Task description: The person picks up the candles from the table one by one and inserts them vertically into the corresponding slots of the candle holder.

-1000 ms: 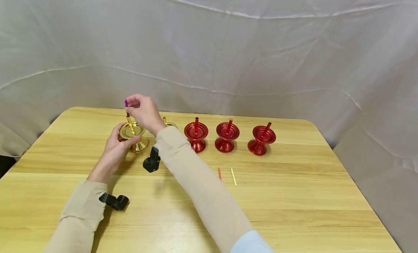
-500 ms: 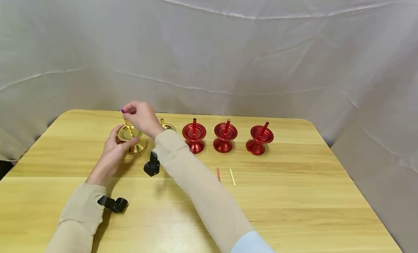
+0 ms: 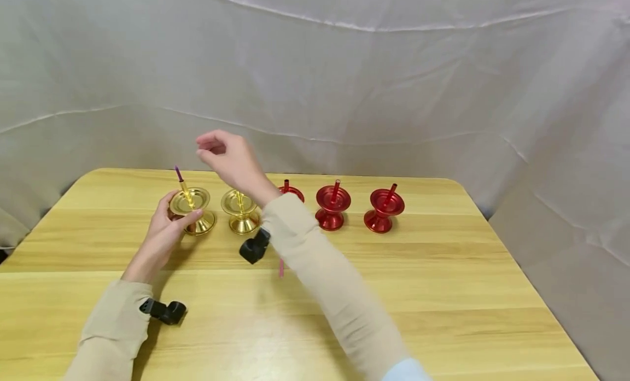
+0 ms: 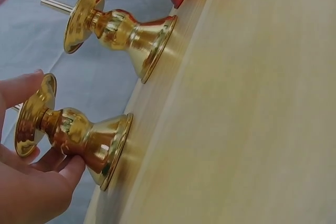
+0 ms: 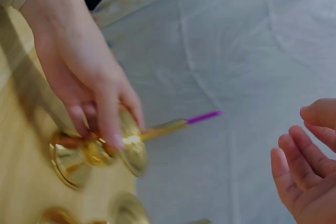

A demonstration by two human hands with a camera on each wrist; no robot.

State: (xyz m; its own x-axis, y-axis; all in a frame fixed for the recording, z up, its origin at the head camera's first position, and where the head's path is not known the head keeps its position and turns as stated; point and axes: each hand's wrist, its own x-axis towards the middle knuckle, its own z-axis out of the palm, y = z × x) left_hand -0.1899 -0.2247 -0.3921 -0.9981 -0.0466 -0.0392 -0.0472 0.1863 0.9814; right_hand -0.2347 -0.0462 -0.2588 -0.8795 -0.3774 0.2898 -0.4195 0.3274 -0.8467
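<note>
At the left end of the row stands a gold candle holder (image 3: 200, 225), and my left hand (image 3: 164, 225) grips it under and at the rim of its dish. A thin purple candle (image 3: 178, 173) stands in the holder's tube, its upper part showing; the right wrist view shows the candle (image 5: 206, 117) too. My right hand (image 3: 231, 158) is in the air above and right of the candle, apart from it, its fingers loosely bent around nothing. A second gold candle holder (image 3: 244, 223) is below the right hand.
Red candle holders (image 3: 330, 220), (image 3: 378, 222) continue the row to the right; a third red holder (image 3: 293, 192) is partly behind the right sleeve. A pink candle (image 3: 281, 268) lies on the wooden table (image 3: 443, 293). A grey cloth (image 3: 315, 80) hangs behind.
The purple candle went down into the gold holder's tube. My right hand let go of it and moved up and right. The left hand keeps its grip.
</note>
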